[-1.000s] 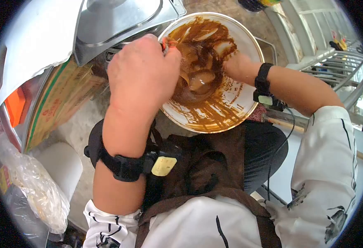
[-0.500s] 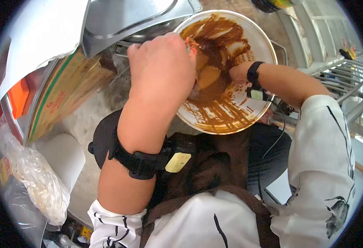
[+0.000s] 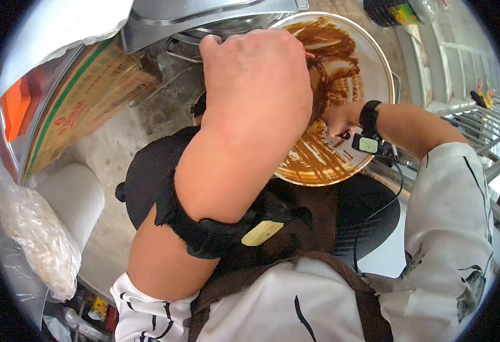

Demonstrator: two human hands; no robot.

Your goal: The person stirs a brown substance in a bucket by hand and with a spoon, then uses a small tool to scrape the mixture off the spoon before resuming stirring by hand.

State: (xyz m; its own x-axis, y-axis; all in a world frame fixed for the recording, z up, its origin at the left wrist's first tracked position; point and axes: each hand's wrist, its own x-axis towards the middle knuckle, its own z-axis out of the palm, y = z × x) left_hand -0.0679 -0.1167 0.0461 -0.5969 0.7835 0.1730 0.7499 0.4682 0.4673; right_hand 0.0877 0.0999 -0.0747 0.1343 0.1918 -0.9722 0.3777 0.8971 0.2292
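Note:
A wide, white-walled round bowl (image 3: 378,68) is tilted in front of my lap, its inside smeared with thick brown sauce (image 3: 335,51). My left hand (image 3: 255,71) is over the bowl's left side, back upward and fingers curled down out of sight. A small bit of something orange-red (image 3: 310,55) shows beside its knuckles. What this hand grips is hidden. Inside the bowl's right half, my right hand (image 3: 339,121) has its fingers curled close to the sauce. Whatever it may hold cannot be made out. Both arms wear black straps with small devices.
Metal trays or lids (image 3: 204,14) lie beyond my left hand. A cardboard box (image 3: 79,108), a clear plastic bag (image 3: 42,233) and a white rounded object (image 3: 76,199) are at left. A metal rack (image 3: 483,125) stands at right, with a dark bottle (image 3: 389,11) at the top.
My left hand has moved right and up, covering more of the bowl and its tan pool of sauce. My right hand has shifted slightly down. The bowl appears further right in view.

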